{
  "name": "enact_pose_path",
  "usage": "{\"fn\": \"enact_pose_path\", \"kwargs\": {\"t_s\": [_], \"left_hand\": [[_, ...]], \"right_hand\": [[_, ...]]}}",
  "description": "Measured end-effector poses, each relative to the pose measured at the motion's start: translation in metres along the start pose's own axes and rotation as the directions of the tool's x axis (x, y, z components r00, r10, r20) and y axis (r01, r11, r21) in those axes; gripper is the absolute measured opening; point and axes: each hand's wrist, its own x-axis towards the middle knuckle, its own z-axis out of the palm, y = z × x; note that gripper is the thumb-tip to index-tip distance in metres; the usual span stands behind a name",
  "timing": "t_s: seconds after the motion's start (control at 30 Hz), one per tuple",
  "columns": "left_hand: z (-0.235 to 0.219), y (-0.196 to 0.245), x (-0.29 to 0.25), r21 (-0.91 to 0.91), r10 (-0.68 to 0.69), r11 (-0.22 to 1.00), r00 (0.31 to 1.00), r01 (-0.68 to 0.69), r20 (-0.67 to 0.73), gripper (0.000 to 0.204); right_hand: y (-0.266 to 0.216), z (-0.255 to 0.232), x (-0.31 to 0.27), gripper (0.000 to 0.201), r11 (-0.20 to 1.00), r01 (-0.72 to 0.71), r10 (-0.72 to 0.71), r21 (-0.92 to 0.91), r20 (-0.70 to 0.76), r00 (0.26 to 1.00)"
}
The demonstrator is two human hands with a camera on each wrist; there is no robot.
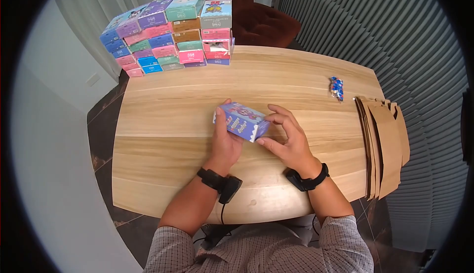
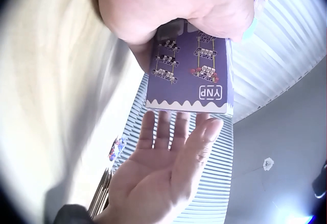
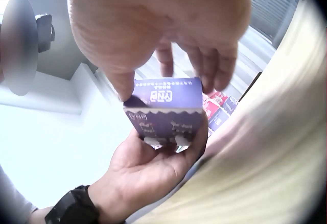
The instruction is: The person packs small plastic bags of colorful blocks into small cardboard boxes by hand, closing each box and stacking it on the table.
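Note:
A small purple printed carton (image 1: 243, 121) is held tilted above the table in my left hand (image 1: 228, 147). The left thumb lies along its near side, and the fingers pass behind and under it. In the left wrist view the carton (image 2: 191, 76) shows small figures and "YNP" lettering. My right hand (image 1: 291, 142) is at the carton's right end, thumb and fingers spread apart with fingertips right at the edges. From the right wrist view, the carton's end flap (image 3: 166, 95) looks closed, with the right thumb at one corner; the left palm (image 3: 148, 170) supports it below.
Colourful cartons (image 1: 187, 33) stand stacked at the back left of the wooden table (image 1: 168, 159). A small blue-and-red packet (image 1: 336, 88) lies at the back right. Flat brown paper bags (image 1: 387, 144) lie along the right edge. A dark red chair (image 1: 266, 21) is behind the table.

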Motion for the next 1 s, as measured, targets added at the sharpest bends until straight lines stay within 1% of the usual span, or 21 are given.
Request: {"fn": "enact_pose_path", "kwargs": {"t_s": [0.03, 0.07, 0.17, 0.33, 0.47, 0.57, 0.77, 0.87, 0.93, 1.0], "left_hand": [[0.001, 0.0, 0.0, -0.035, -0.026, 0.999, 0.999, 0.026, -0.021, 0.067], [0.0, 0.0, 0.001, -0.039, -0.028, 0.999, 1.0, 0.028, -0.012, 0.067], [-0.001, 0.0, 0.002, -0.051, -0.04, 0.998, 0.999, 0.04, 0.005, 0.067], [-0.004, 0.0, 0.002, -0.069, -0.071, 0.995, 0.997, 0.074, 0.039, 0.067], [-0.006, -0.001, 0.003, -0.081, -0.08, 0.993, 0.997, 0.082, 0.024, 0.067], [-0.006, -0.001, 0.003, -0.096, -0.088, 0.991, 0.996, 0.09, 0.02, 0.066], [-0.004, 0.0, 0.002, -0.078, -0.071, 0.994, 0.997, 0.074, 0.037, 0.064], [-0.003, 0.001, 0.001, -0.062, -0.075, 0.995, 0.995, 0.079, 0.061, 0.063], [-0.004, 0.001, 0.001, -0.046, -0.073, 0.996, 0.994, 0.077, 0.081, 0.063], [-0.005, -0.001, 0.002, -0.065, -0.088, 0.994, 0.994, 0.091, 0.058, 0.063]], "right_hand": [[-0.001, -0.002, 0.0, 0.053, 0.989, 0.1, -0.101, -0.105, -0.003, 0.995], [-0.003, -0.004, 0.0, 0.051, 0.958, 0.197, -0.2, -0.209, 0.004, 0.98], [-0.007, -0.002, 0.001, 0.051, 0.932, 0.241, -0.248, -0.272, 0.009, 0.969], [-0.009, 0.001, 0.003, 0.054, 0.892, 0.341, -0.356, -0.297, 0.001, 0.934], [-0.006, 0.002, 0.002, 0.055, 0.863, 0.394, -0.421, -0.316, -0.017, 0.907], [-0.008, 0.002, 0.001, 0.055, 0.884, 0.363, -0.394, -0.293, -0.051, 0.918], [-0.009, 0.001, 0.002, 0.056, 0.866, 0.37, -0.4, -0.335, -0.022, 0.916], [-0.013, 0.0, 0.002, 0.053, 0.873, 0.346, -0.378, -0.343, -0.027, 0.925], [-0.013, 0.0, 0.001, 0.049, 0.892, 0.338, -0.366, -0.3, -0.043, 0.929], [-0.01, 0.0, -0.001, 0.046, 0.896, 0.348, -0.375, -0.276, -0.052, 0.925]]}}
